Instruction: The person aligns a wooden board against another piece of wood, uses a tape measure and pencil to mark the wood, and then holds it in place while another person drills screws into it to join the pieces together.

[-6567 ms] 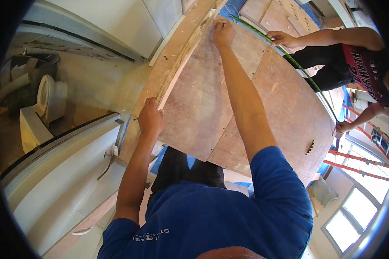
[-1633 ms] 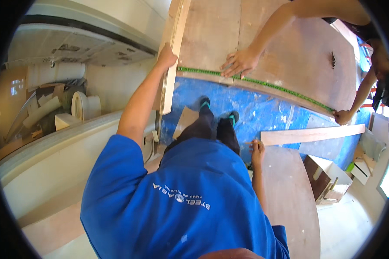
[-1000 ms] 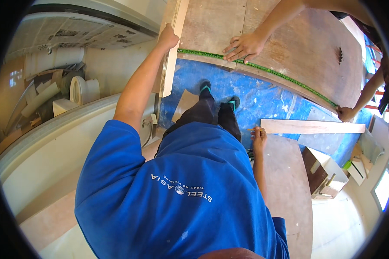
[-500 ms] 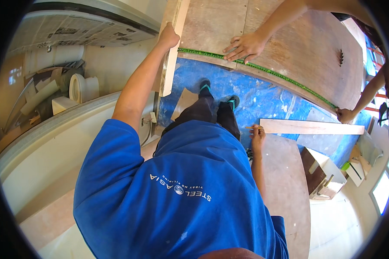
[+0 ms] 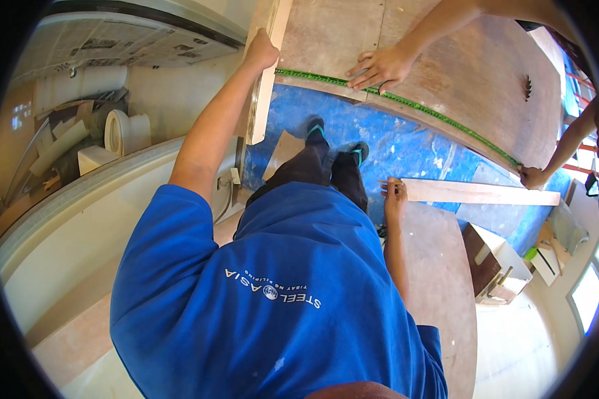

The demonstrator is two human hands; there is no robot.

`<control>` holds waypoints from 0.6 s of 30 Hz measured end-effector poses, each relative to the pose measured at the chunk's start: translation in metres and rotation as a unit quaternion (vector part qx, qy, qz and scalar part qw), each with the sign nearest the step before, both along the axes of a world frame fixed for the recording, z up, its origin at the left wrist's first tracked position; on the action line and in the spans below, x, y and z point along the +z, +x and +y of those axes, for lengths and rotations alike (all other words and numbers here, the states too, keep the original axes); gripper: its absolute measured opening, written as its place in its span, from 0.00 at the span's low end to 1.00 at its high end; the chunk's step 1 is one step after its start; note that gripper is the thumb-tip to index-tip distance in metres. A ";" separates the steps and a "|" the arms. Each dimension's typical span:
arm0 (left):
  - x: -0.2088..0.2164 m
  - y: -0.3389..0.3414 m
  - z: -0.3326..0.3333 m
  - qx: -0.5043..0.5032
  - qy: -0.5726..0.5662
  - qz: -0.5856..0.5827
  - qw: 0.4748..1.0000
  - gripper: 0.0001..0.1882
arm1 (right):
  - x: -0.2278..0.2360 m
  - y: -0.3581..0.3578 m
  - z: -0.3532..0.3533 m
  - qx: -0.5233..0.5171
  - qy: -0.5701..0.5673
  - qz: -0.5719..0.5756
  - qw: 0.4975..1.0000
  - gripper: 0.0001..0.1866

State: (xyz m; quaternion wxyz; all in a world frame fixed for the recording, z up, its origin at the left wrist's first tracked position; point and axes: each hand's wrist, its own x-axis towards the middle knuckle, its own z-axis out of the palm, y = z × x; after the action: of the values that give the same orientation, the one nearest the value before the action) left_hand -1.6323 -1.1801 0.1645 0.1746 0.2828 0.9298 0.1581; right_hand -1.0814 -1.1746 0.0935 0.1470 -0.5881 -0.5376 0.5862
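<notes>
OK, L hand (image 5: pixel 262 50) fingers wrap wood strip (image 5: pixel 260 106); R hand (image 5: pixel 395 192) fingers pinch pencil (image 5: pixel 383 181); brn/wht box (image 5: pixel 480 274), contents unclear.

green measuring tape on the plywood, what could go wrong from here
The green measuring tape could slide if the co-worker's spread hand lifts off it. Its left end appears to reach the wooden batten, so a shift of the left hand gripping that batten might nudge the tape. The blue sheet under the flip-flops could ruck or slip underfoot.
</notes>
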 end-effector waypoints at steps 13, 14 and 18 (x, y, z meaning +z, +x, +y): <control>-0.045 -0.023 0.003 -0.039 0.042 -0.007 0.998 0.36 | 0.034 -0.049 0.018 0.024 0.043 0.012 0.999 0.10; -0.038 -0.021 0.004 -0.033 0.049 -0.014 0.998 0.35 | 0.038 -0.050 0.019 0.037 0.035 -0.005 0.999 0.10; -0.027 -0.010 0.008 -0.004 0.063 -0.037 0.997 0.36 | 0.032 -0.039 0.012 -0.003 0.051 0.017 0.999 0.11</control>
State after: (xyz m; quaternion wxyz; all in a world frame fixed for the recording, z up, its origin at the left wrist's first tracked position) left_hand -1.6421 -1.1726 0.1379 0.1916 0.2911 0.9095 0.2265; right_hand -1.1200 -1.1622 0.1257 0.1876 -0.5714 -0.5623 0.5675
